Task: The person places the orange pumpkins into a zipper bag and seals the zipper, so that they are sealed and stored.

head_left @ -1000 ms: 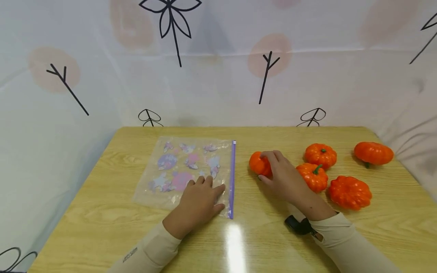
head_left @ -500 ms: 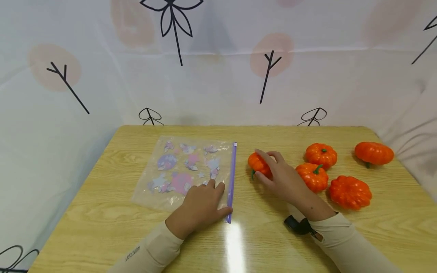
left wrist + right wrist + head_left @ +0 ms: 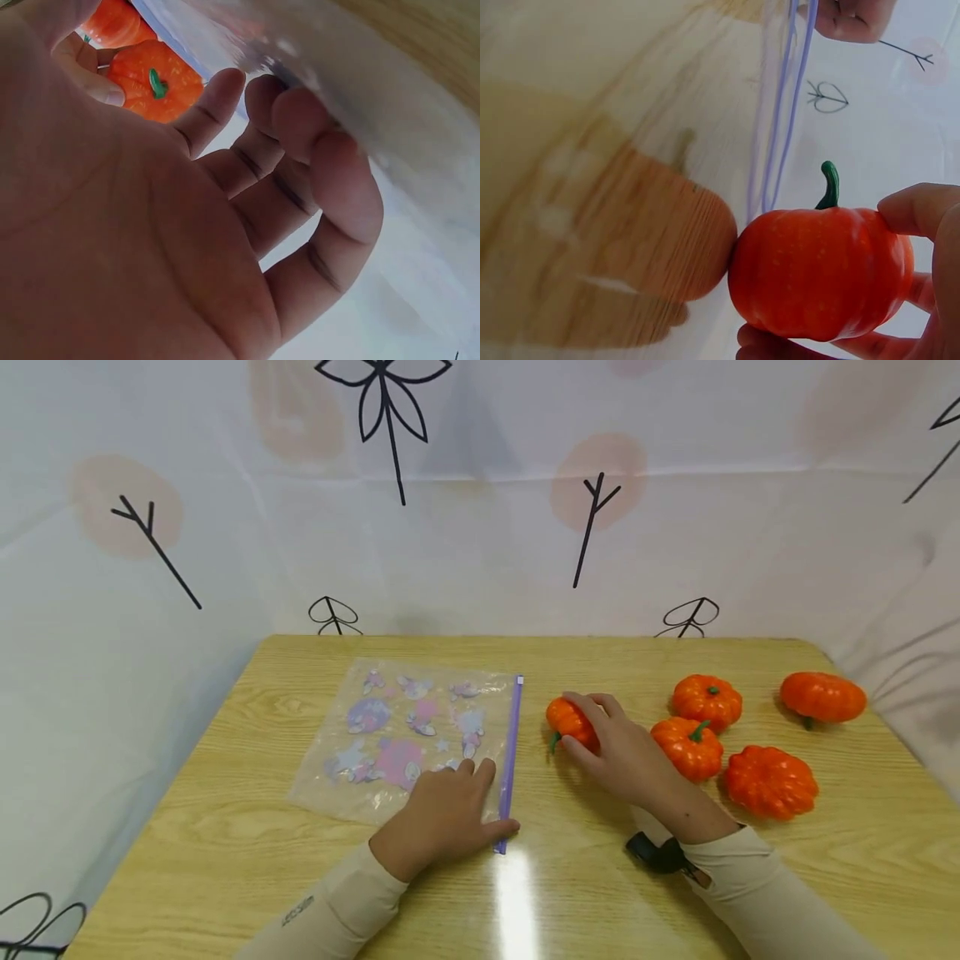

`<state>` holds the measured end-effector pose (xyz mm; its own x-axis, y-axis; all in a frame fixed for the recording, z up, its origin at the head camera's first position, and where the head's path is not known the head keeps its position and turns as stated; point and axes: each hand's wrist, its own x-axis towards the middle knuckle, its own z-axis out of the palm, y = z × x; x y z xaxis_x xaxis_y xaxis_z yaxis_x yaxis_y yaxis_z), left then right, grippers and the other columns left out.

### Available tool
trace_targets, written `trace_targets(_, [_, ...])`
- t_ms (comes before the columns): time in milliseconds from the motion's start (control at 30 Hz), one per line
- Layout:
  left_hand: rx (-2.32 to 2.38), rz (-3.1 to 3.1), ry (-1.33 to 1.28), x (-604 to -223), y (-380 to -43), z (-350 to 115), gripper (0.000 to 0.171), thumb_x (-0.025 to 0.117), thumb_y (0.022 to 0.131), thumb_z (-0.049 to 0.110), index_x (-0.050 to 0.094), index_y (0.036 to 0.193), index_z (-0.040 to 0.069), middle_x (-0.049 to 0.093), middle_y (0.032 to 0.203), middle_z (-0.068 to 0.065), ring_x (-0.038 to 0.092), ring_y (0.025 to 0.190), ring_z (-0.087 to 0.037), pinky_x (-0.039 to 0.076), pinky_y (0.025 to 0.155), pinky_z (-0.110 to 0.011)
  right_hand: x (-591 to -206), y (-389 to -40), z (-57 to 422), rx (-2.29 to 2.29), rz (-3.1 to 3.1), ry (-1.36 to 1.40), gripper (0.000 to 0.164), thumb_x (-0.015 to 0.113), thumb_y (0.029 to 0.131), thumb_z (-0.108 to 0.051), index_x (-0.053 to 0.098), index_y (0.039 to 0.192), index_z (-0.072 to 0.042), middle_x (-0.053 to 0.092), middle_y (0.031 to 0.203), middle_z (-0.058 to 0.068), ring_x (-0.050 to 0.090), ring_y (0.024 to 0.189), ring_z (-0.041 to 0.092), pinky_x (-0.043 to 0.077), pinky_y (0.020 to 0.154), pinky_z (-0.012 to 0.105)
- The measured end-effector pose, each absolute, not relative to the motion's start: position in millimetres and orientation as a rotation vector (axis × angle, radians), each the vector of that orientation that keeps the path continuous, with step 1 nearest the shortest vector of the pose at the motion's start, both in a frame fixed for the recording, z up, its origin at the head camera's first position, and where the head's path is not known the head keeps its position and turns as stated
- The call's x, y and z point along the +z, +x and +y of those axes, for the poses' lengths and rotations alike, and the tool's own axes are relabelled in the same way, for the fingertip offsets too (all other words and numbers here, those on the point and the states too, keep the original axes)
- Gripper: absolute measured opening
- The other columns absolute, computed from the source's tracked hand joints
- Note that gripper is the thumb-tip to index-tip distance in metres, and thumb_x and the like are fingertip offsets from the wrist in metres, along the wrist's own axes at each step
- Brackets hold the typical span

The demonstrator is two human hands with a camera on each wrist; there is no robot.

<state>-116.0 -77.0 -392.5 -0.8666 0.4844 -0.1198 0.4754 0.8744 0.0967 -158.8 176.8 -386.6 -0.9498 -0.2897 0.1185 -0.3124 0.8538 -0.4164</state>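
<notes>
on the table (image 3: 217, 852), the right hand (image 3: 626, 760) grips 1 pumpkin (image 3: 567, 720); the left hand (image 3: 447, 818), loose-fingered, touches the bag (image 3: 397, 747).

Bag (image 3: 397, 727): one lay on the counter (image 3: 225, 785).
Pumpkins (image 3: 771, 783): five were right of the bag.
Zip strip (image 3: 512, 750): one formed the bag's right edge.
Grips: two showed, left grip (image 3: 444, 817) on the bag, right grip (image 3: 622, 758) right of it.
Sleeves (image 3: 780, 897): two showed.
</notes>
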Motion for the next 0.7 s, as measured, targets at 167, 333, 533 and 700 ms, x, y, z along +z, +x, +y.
trace_targets(167, [0.029,2.917,0.732,-394.8,-116.3,-71.9,0.062,0.056,0.085,0.074,0.048,0.106,0.016,0.049,0.08,0.0,0.046,0.054,-0.017,0.036,0.045,-0.031,-386.9,-158.2,179.4,0.68,-2.979,0.473,0.062,0.06,0.098,-0.035,0.034,0.153,-0.021,0.04,0.146,0.022,0.065,0.105,0.047,0.053,0.087,0.06])
trace_targets(333, [0.025,2.915,0.734,-394.7,-116.3,-71.1,0.056,0.056,0.086,0.068,0.046,0.104,0.016,0.048,0.079,0.0,0.046,0.055,-0.016,0.036,0.046,-0.03,-388.0,-157.9,180.8,0.687,-2.977,0.476,0.062,0.06,0.098,-0.035,0.034,0.153,-0.02,0.041,0.146,0.022,0.065,0.105,0.047,0.053,0.087,0.06])
trace_targets(533, [0.093,2.909,0.724,-393.4,-116.0,-74.2,0.046,0.057,0.087,0.059,0.044,0.097,0.016,0.045,0.076,0.001,0.043,0.054,-0.014,0.035,0.045,-0.029,-389.2,-160.1,179.0,0.726,-2.974,0.494,0.062,0.059,0.099,-0.037,0.034,0.153,-0.019,0.041,0.146,0.021,0.062,0.113,0.046,0.052,0.091,0.06])
trace_targets(700, [0.133,2.919,0.731,-394.2,-115.5,-76.6,0.04,0.057,0.086,0.053,0.045,0.097,0.016,0.044,0.075,0.001,0.039,0.053,-0.013,0.034,0.043,-0.029,-388.5,-160.6,177.4,0.773,-2.984,0.489,0.062,0.059,0.099,-0.037,0.034,0.153,-0.018,0.042,0.145,0.021,0.06,0.117,0.045,0.051,0.093,0.061])
